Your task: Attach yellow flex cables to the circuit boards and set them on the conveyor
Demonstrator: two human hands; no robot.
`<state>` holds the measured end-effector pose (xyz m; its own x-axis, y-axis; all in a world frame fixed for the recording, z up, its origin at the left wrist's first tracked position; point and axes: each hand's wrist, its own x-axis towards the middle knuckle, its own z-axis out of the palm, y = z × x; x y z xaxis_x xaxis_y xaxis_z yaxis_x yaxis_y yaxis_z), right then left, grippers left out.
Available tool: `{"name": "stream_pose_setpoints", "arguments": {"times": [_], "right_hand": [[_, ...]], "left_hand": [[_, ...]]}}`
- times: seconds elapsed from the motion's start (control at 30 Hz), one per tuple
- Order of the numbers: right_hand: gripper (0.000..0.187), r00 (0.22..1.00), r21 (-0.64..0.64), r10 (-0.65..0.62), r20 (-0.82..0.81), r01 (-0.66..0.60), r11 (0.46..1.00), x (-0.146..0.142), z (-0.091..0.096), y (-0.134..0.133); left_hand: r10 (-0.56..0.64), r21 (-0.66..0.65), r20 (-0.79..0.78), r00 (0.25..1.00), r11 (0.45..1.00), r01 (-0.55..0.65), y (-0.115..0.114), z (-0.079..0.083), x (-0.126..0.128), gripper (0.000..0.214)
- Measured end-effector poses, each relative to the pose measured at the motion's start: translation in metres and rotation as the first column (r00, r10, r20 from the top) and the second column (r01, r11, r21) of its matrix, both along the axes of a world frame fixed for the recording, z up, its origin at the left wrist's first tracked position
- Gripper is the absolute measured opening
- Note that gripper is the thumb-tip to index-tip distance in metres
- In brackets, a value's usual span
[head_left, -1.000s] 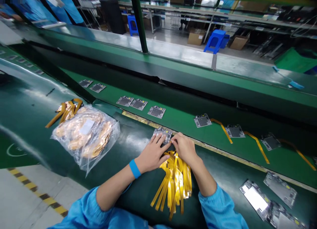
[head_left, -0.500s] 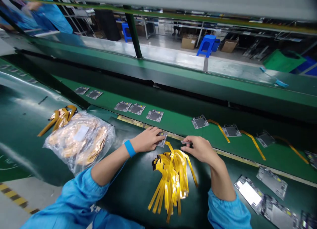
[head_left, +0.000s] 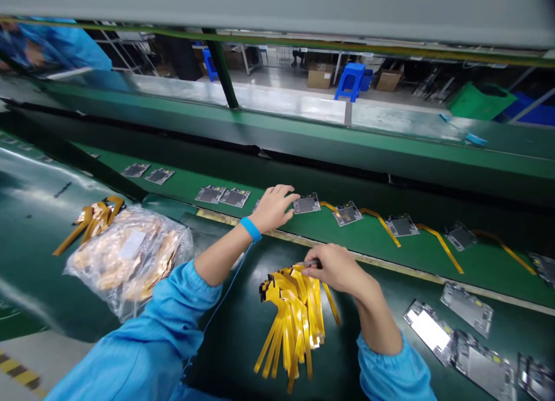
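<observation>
My left hand [head_left: 274, 208] reaches over the green conveyor belt [head_left: 373, 239] with its fingers spread and nothing in it. Its fingertips are at the left edge of a small circuit board [head_left: 307, 204] that lies on the belt with a yellow flex cable [head_left: 326, 206] attached. My right hand [head_left: 336, 269] is closed on a small dark tool [head_left: 310, 264]. It rests at the top of a pile of yellow flex cables [head_left: 291, 311] on the dark green table in front of me.
More boards lie along the belt, some with yellow cables [head_left: 441, 246]. A clear bag of copper-coloured parts [head_left: 125, 256] and a bundle of yellow cables [head_left: 93, 219] sit at the left. Silver boards [head_left: 467, 308] lie at the right. A person in blue [head_left: 56, 48] stands far left.
My left hand carried the board with its cable from the table's edge onto the belt and let it go. My right hand came down onto the cable pile.
</observation>
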<state>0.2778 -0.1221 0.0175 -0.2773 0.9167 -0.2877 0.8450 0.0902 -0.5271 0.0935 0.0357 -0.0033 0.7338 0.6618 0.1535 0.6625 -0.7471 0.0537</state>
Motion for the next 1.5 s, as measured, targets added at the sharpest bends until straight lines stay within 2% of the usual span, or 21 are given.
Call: {"name": "stream_pose_setpoints", "arguments": {"times": [0.1, 0.23, 0.33, 0.43, 0.6, 0.73, 0.87, 1.07, 1.17, 1.3, 1.4, 1.5], "right_hand": [[0.014, 0.991, -0.033, 0.045, 0.128, -0.041, 0.999, -0.014, -0.009, 0.004], [0.028, 0.977, -0.071, 0.052, 0.205, -0.038, 0.997, -0.027, -0.018, 0.008], [0.022, 0.974, -0.09, 0.068, 0.216, -0.049, 0.995, -0.032, -0.022, 0.009], [0.015, 0.976, -0.091, 0.085, 0.199, -0.068, 0.994, -0.033, -0.024, 0.008], [0.009, 0.986, -0.065, 0.091, 0.14, -0.083, 0.994, -0.03, -0.023, 0.006], [0.002, 0.993, -0.035, 0.074, 0.094, -0.071, 0.997, -0.026, -0.023, 0.006], [0.004, 0.997, -0.008, 0.06, 0.05, -0.06, 0.998, -0.021, -0.028, 0.006], [0.006, 0.997, 0.014, 0.045, -0.06, -0.045, 0.999, -0.015, -0.028, 0.009], [0.009, 0.988, 0.001, 0.005, -0.154, -0.005, 1.0, -0.013, -0.027, 0.011], [0.015, 0.983, -0.014, -0.001, -0.181, -0.002, 1.0, -0.011, -0.03, 0.013], [0.013, 0.975, 0.0, -0.007, -0.222, 0.007, 1.0, -0.008, -0.032, 0.013], [0.012, 0.959, 0.0, -0.014, -0.283, 0.015, 1.0, -0.003, -0.032, 0.013]], "left_hand": [[0.053, -0.039, -0.085, 0.995, 0.998, -0.057, 0.01, -0.011, -0.018, 0.038], [-0.003, -0.091, -0.192, 0.981, 0.996, -0.015, 0.023, -0.025, -0.043, 0.055], [-0.081, -0.133, -0.247, 0.966, 0.99, 0.049, 0.031, -0.034, -0.045, 0.068], [-0.129, -0.147, -0.264, 0.956, 0.985, 0.093, 0.036, -0.038, -0.039, 0.067], [-0.182, -0.133, -0.248, 0.952, 0.979, 0.153, 0.039, -0.031, -0.032, 0.066], [-0.22, -0.108, -0.183, 0.958, 0.973, 0.203, 0.027, -0.018, -0.034, 0.065], [-0.277, -0.114, -0.167, 0.946, 0.959, 0.261, 0.001, -0.009, -0.041, 0.064], [-0.322, -0.188, -0.165, 0.932, 0.938, 0.291, -0.039, -0.017, -0.059, 0.063], [-0.307, -0.207, -0.146, 0.941, 0.939, 0.274, -0.05, -0.021, -0.065, 0.054], [-0.232, -0.217, -0.091, 0.968, 0.954, 0.208, -0.058, -0.018, -0.065, 0.048], [-0.087, -0.241, -0.079, 0.993, 0.968, 0.066, -0.066, -0.016, -0.06, 0.03], [0.064, -0.283, -0.091, 0.994, 0.955, -0.087, -0.076, -0.019, -0.052, 0.014]]}}
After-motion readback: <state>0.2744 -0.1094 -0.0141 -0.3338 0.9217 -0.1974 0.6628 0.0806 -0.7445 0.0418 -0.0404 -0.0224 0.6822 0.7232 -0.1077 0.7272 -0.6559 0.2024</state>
